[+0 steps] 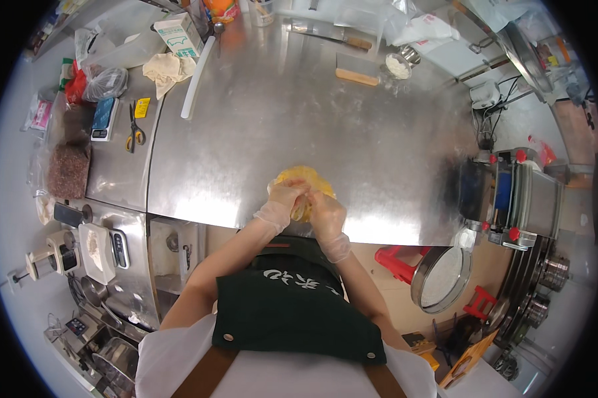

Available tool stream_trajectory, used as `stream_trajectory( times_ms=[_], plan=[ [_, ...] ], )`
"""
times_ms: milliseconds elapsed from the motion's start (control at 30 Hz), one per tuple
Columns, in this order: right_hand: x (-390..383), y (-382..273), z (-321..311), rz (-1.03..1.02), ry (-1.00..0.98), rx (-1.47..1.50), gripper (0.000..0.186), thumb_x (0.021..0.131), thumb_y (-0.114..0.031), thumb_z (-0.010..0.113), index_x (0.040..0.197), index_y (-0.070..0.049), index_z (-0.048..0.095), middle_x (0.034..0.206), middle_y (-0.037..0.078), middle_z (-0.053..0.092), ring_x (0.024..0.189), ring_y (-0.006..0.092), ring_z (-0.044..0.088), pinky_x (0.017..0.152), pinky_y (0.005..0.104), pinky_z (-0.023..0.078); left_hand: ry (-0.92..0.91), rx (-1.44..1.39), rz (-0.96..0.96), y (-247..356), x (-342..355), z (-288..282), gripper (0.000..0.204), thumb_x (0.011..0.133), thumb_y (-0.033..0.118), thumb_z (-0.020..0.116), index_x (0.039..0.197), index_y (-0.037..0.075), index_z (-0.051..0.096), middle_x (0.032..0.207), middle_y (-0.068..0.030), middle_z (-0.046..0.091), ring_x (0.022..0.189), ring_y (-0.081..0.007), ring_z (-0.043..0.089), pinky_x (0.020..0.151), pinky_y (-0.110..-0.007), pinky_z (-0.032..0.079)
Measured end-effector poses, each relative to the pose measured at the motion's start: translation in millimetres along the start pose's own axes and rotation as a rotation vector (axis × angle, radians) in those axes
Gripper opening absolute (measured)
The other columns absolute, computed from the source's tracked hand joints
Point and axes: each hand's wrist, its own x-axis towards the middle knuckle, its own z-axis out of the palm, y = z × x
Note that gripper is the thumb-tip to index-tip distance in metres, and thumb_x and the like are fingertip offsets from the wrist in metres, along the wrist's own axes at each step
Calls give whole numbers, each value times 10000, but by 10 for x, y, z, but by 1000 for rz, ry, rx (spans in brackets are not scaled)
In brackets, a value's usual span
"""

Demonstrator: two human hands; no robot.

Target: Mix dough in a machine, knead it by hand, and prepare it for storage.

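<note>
Both the left hand (286,196) and right hand (329,215), clear-gloved, are pinching a yellow doughy mass (305,173) at six o'clock on the steel table (385,159), while a bench scraper (357,69) is lying toward one and scissors (134,133) toward ten.

Left hand (286,197), one: held just beyond the green apron (296,317), clear-gloved, fingers curled inward. Right hand (328,217), one: also beyond the apron, likewise gloved, bent toward its mate (fingertip contact was hard to tell). Left forearm (231,255) and right forearm (361,285), bare: converged from either side of the apron.
</note>
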Motion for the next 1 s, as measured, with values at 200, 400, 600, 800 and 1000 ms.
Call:
stream_trajectory(
  times_ms=[200,400,600,800,1000],
  plan=[
    [-13,175,-55,197,-216,-210,98,873,-191,609,864,-108,661,654,107,640,583,317,632,527,404,482,-140,-404,-134,105,141,-89,297,922,46,571,1218,50,595,701,37,493,502,-32,406,413,-182,299],
    [-203,545,-127,327,-271,-184,132,869,-230,620,878,-107,664,653,89,644,586,326,628,547,416,490,-111,-267,-106,309,2,-29,304,943,31,516,1229,52,615,744,21,535,564,-56,473,482,-186,384],
    [566,156,-127,20,-403,-41,243,795,-204,680,993,-71,633,1002,146,653,810,340,646,670,416,513,-138,542,705,233,-97,46,297,877,16,564,1154,93,640,853,-26,629,726,-141,567,707,-258,467],
    [815,302,43,-115,-915,39,299,784,-200,693,1010,-37,587,969,163,619,873,346,629,714,420,506,652,167,793,257,-419,-953,208,918,80,562,1116,95,624,793,-8,565,716,-117,530,652,-273,448],
    [968,366,-6,-141,-1090,99,200,786,-154,713,899,-9,634,766,156,624,713,311,632,642,357,496,1385,-707,540,-1279,-485,-1586,137,947,178,523,939,56,586,698,18,483,603,-90,434,547,-239,386]
  ],
)
